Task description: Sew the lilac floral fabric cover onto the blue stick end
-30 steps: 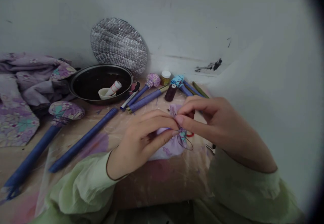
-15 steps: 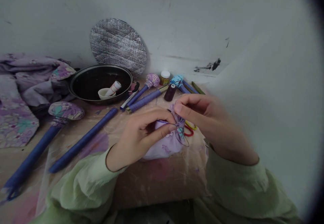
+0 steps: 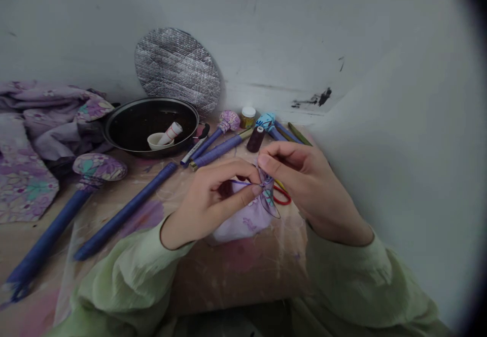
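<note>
Here, toward the front edge of the table (image 3: 236,283), floral cloth (image 3: 241,225) bulges below, puckers above; our left hand (image 3: 211,200) and right hand (image 3: 306,184), nearly closed, pinch its gathers.

No wording could be read on the table (image 3: 243,276) before you. Small dark print ran along the white marker (image 3: 195,150), but you had it lying too far off to decipher.

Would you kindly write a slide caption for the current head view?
Left hand and right hand pinch gathered floral fabric, with a dark thread cone behind and a red loop handle alongside.
</note>
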`<state>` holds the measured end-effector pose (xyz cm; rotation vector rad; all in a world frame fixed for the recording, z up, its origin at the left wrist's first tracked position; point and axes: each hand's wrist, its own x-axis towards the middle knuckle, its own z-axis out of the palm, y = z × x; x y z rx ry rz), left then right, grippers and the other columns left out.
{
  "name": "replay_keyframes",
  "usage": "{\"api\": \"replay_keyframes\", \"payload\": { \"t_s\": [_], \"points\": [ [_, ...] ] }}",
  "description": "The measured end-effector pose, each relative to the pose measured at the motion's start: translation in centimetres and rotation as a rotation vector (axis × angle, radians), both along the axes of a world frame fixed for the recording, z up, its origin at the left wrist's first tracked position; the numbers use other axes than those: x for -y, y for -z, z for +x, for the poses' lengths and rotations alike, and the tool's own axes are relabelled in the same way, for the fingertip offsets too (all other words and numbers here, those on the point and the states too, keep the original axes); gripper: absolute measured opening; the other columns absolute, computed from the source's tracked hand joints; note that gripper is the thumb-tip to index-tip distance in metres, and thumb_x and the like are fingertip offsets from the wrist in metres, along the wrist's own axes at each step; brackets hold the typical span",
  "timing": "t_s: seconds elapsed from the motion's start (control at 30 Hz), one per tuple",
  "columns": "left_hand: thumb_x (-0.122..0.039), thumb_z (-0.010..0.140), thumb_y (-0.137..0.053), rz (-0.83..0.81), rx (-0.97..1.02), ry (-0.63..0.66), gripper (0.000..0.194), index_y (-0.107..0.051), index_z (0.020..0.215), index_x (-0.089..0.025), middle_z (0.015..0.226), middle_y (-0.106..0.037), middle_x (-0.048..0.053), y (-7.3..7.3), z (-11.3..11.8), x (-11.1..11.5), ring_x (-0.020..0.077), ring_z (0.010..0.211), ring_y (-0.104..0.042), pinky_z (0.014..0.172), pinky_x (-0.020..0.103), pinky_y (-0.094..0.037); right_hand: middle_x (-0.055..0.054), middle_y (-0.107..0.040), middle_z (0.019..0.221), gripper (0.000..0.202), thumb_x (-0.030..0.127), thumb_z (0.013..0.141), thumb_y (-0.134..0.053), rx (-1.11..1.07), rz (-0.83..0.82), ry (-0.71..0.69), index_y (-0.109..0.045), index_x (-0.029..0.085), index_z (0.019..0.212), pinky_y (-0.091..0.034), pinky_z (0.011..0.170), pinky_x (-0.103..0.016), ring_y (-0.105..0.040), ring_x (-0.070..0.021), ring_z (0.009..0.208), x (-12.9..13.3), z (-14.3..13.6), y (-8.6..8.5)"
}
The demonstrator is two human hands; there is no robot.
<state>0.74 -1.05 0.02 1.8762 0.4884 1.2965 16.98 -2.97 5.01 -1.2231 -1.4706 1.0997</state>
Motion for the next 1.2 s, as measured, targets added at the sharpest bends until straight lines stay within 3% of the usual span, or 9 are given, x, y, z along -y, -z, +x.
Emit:
{"api": "replay_keyframes", "payload": {
  "t_s": [0.1, 0.23, 0.4, 0.67, 0.97, 1.2],
  "points": [
    [-0.016, 0.085, -0.07, -0.061, 0.033, -0.004, 0.004, -0.067, 0.086, -0.018, 0.083, -0.07, 0.003, 0.2, 0.2, 0.0, 0.0147, 0.078, -0.065, 0.075, 0.027, -0.054, 0.007, -0.05, 0.056, 0.019, 0.026, 0.085, -0.064, -0.044, -0.012, 0.02, -0.063, 0.018, 0.068, -0.034, 0.044, -0.021, -0.039, -0.0054, 0.047, 0.0, -0.2, 0.3],
    [-0.017, 0.084, -0.069, -0.068, 0.079, -0.022, 0.011, -0.067, 0.094, -0.018, 0.094, -0.072, 0.006, 0.5, 0.4, 0.2, 0.0185, 0.088, -0.068, 0.082, 0.031, -0.057, 0.004, -0.055, 0.062, 0.019, 0.028, 0.085, -0.065, -0.155, -0.008, 0.064, -0.064, 0.019, 0.069, -0.042, 0.053, -0.022, -0.049, -0.0084, 0.058, -0.2, -0.3, 0.7],
    [-0.003, 0.074, -0.068, -0.017, 0.055, -0.059, 0.029, -0.065, 0.098, -0.019, 0.099, -0.071, 0.006, 0.6, 0.7, 0.1, 0.0192, 0.093, -0.069, 0.088, 0.033, -0.057, 0.004, -0.055, 0.064, 0.021, 0.031, 0.085, -0.067, -0.242, -0.042, 0.042, -0.064, 0.019, 0.069, -0.043, 0.057, -0.023, -0.05, -0.009, 0.06, -0.4, -0.2, 1.0],
    [-0.013, 0.076, -0.077, -0.028, 0.06, -0.124, 0.024, -0.065, 0.095, -0.019, 0.094, -0.071, 0.003, 1.1, 0.9, -0.1, 0.0168, 0.088, -0.069, 0.085, 0.03, -0.056, 0.003, -0.06, 0.066, 0.028, 0.044, 0.083, -0.069, -0.089, 0.027, 0.058, -0.064, 0.019, 0.07, -0.043, 0.058, -0.024, -0.054, -0.0105, 0.062, -0.8, -0.2, 1.1],
    [-0.013, 0.077, -0.076, -0.056, 0.085, -0.153, 0.019, -0.067, 0.093, -0.02, 0.09, -0.073, 0.002, 1.6, 1.0, -0.2, 0.0152, 0.081, -0.068, 0.075, 0.027, -0.055, 0.002, -0.065, 0.072, 0.018, 0.033, 0.086, -0.066, -0.015, -0.029, -0.036, -0.069, 0.019, 0.074, -0.044, 0.059, -0.022, -0.055, -0.0092, 0.065, -0.4, 0.5, 0.5],
    [-0.009, 0.074, -0.069, -0.004, -0.029, -0.142, 0.028, -0.062, 0.099, -0.018, 0.101, -0.071, 0.007, 1.0, 0.6, -0.2, 0.0199, 0.094, -0.068, 0.09, 0.035, -0.055, 0.003, -0.063, 0.069, 0.017, 0.031, 0.083, -0.068, -0.147, -0.073, 0.047, -0.068, 0.02, 0.07, -0.044, 0.056, -0.023, -0.055, -0.0093, 0.062, -0.7, 0.4, 1.1]
  ]
}}
